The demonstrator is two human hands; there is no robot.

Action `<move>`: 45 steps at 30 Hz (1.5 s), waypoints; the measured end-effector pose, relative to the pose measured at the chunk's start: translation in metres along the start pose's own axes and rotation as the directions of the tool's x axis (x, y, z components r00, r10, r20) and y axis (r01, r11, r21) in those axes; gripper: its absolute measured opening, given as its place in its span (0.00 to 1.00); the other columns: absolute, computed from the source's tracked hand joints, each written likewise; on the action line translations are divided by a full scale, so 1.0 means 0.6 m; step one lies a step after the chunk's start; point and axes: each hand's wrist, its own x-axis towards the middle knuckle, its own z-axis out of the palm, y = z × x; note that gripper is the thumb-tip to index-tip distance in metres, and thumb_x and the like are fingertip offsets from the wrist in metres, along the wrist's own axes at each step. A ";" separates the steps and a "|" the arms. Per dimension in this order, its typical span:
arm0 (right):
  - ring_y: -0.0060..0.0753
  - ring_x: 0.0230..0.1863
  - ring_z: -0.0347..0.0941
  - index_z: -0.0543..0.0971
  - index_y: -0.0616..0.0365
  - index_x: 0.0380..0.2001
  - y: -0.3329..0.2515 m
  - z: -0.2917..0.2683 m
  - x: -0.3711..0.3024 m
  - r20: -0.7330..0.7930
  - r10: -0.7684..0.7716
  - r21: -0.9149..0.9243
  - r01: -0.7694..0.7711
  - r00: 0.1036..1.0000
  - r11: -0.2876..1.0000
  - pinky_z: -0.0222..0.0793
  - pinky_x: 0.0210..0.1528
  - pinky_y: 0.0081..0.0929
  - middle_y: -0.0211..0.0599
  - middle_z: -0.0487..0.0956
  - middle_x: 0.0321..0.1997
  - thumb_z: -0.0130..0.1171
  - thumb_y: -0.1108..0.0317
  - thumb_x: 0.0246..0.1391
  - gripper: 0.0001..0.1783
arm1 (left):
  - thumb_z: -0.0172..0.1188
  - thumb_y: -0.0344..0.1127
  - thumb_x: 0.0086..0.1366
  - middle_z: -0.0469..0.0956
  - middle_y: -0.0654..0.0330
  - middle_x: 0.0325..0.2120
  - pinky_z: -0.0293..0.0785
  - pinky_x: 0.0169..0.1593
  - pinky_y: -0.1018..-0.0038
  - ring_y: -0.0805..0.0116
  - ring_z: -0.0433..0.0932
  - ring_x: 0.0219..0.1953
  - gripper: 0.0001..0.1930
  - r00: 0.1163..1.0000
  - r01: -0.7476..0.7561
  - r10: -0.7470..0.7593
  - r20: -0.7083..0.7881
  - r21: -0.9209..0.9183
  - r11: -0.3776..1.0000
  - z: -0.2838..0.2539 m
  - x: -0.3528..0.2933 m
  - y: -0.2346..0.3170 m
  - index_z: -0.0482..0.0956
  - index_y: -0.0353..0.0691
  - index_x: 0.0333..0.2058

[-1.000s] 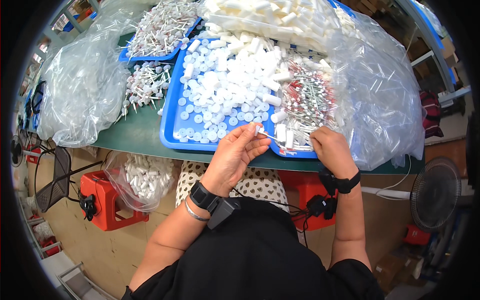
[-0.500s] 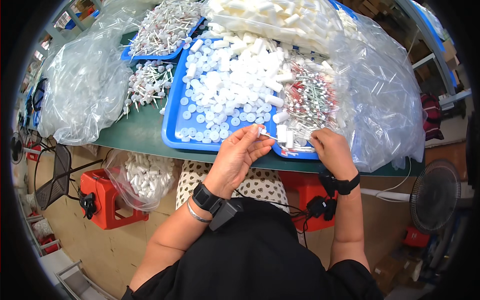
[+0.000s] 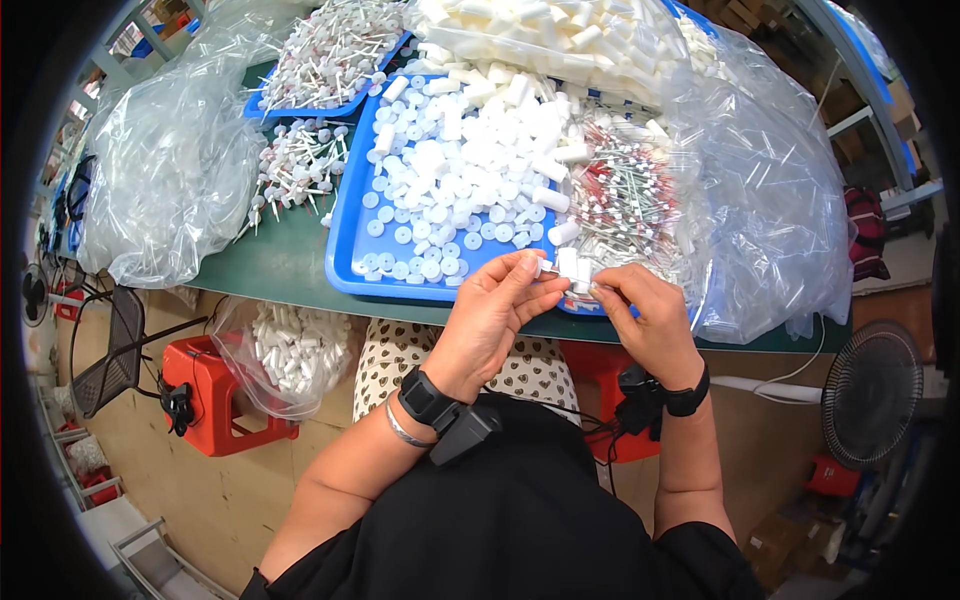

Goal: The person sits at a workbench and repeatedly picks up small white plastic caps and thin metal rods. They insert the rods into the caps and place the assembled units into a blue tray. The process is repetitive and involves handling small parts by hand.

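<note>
In front of me at the tray's near edge, my left hand (image 3: 497, 318) pinches a small white plastic piece (image 3: 546, 266) with a thin stem between thumb and forefinger. My right hand (image 3: 648, 318) is a little to the right, thumb and forefinger pressed together; what sits between them is too small to make out. Two white cylinders (image 3: 568, 262) lie just past the fingertips. Beyond my left hand, a blue tray (image 3: 345, 235) holds a heap of translucent white discs (image 3: 430, 235) and white cylinders. Behind my right hand lies a pile of thin wire-like pieces (image 3: 625, 195) with red and white ends.
Farther left, stemmed pieces with round heads (image 3: 300, 165) lie on the green table (image 3: 250, 265) and fill another blue tray (image 3: 340, 110). Large clear plastic bags (image 3: 165, 175) flank the trays. Below stand a red stool (image 3: 200, 400), a bag of white cylinders (image 3: 290, 350) and a fan (image 3: 872, 395).
My right hand has moved left and slightly down from the wire pieces, close to my left hand. My left hand has shifted a little right, still pinching the small white piece.
</note>
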 end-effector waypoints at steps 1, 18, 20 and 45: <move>0.38 0.28 0.76 0.80 0.62 0.34 0.000 0.001 0.000 -0.001 -0.006 -0.008 0.006 1.000 1.000 0.70 0.31 0.30 0.40 0.79 0.29 0.63 0.77 0.53 0.05 | 0.56 0.37 0.71 0.80 0.54 0.39 0.80 0.50 0.74 0.64 0.81 0.46 0.14 1.000 -0.002 0.002 0.003 0.003 1.000 -0.001 0.000 -0.001 0.75 0.33 0.48; 0.26 0.25 0.79 0.79 0.64 0.38 0.001 0.031 0.000 0.114 0.237 0.335 -0.262 0.965 0.905 0.74 0.28 0.23 0.36 0.81 0.29 0.60 0.74 0.59 0.06 | 0.57 0.36 0.71 0.81 0.58 0.39 0.77 0.43 0.79 0.73 0.81 0.42 0.18 1.000 0.009 -0.013 0.023 0.175 0.984 0.001 -0.010 -0.010 0.74 0.32 0.54; 0.23 0.25 0.79 0.79 0.65 0.40 0.005 0.025 0.004 0.330 0.361 0.581 -0.489 0.872 0.651 0.75 0.29 0.21 0.37 0.81 0.29 0.58 0.73 0.62 0.07 | 0.58 0.36 0.71 0.81 0.60 0.39 0.75 0.41 0.80 0.77 0.80 0.40 0.18 0.999 -0.015 0.006 0.037 0.243 0.970 0.001 -0.013 -0.010 0.75 0.33 0.55; 0.44 0.37 0.75 0.77 0.57 0.31 0.082 0.008 0.078 -0.010 -0.003 -0.363 -0.001 1.000 0.932 0.72 0.39 0.39 0.39 0.73 0.32 0.61 0.75 0.48 0.05 | 0.66 0.30 0.59 0.80 0.54 0.39 0.74 0.48 0.66 0.55 0.77 0.43 0.13 0.707 -0.510 0.443 0.551 0.831 -0.221 -0.073 0.028 0.094 0.81 0.38 0.43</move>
